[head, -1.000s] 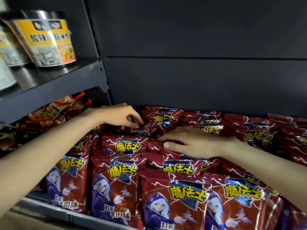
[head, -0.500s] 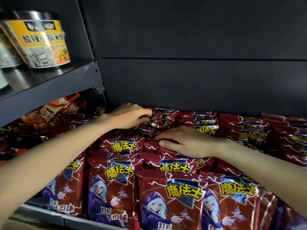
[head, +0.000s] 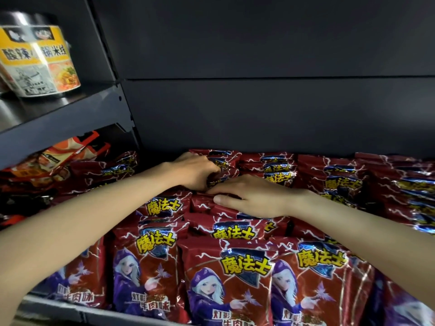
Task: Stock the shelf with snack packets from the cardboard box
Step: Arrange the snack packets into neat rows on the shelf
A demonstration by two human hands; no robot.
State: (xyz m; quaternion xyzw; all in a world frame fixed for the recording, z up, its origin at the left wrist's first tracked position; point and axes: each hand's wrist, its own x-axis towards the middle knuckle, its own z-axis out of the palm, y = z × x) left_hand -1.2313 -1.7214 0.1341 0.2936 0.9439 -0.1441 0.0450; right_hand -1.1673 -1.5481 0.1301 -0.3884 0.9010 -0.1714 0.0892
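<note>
Red snack packets (head: pixel 226 278) with a purple-hooded figure and yellow lettering fill the shelf (head: pixel 70 311) in overlapping rows. My left hand (head: pixel 193 170) reaches to the back row, where its fingers curl round the top of a red packet (head: pixel 217 178). Just in front of it, my right hand (head: pixel 251 196) lies palm down on the packets of the middle row (head: pixel 204 204), its fingers fairly straight and its thumb along their edge. The two hands nearly touch. The cardboard box is out of view.
A higher shelf (head: pixel 66 118) at the left carries a yellow noodle cup (head: pixel 40 62). Orange packets (head: pixel 68 151) lie below it. A dark back panel (head: pixel 259 102) closes the shelf behind the packets. More red packets (head: pixel 341 184) are stacked at the right.
My left hand has moved right and further back, and its fingers have closed on a back-row packet. My right hand has stayed pressed on the middle row.
</note>
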